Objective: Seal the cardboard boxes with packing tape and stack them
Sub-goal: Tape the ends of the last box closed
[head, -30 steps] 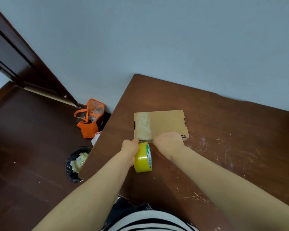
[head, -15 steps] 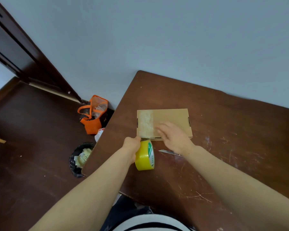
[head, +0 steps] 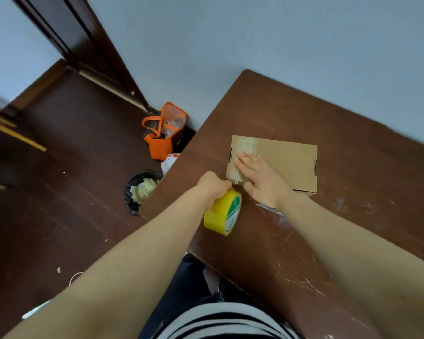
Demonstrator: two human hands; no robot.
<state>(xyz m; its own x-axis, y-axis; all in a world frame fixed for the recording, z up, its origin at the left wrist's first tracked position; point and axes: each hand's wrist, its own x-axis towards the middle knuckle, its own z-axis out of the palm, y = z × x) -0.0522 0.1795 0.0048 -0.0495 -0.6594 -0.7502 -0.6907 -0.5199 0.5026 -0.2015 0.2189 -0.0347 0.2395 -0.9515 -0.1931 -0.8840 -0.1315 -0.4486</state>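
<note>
While the left hand point(head: 212, 185) curls its fingers round the yellow tape roll point(head: 222, 214) and grips it, the right hand point(head: 262, 182) lies flat on the cardboard box point(head: 287, 162). Its fingers are straight and close together, and its thumb is spread out along the box's near edge. The box is closed and rests flat on the scratched brown table point(head: 353, 228), at about one o'clock from the person's body and well in from the table's far edge.

A clear strip of tape point(head: 241, 145) runs across the left end of the lid, from the far edge toward the near one, and the right fingertips press on it. The roll stands on its edge on the table, at seven o'clock from the box and just beside the box's near left corner. A small glint of tape shows at that corner, between the two hands.

At three o'clock from the roll a thin pale object point(head: 271, 209) lies on the table, partly under the right wrist; what it is cannot be told.

On the dark floor, an orange bag point(head: 164, 140) stands against the wall at nine o'clock from the box. A black bin point(head: 135, 192) holding crumpled pale scraps sits at nine o'clock from the roll, close to the table's left edge.
</note>
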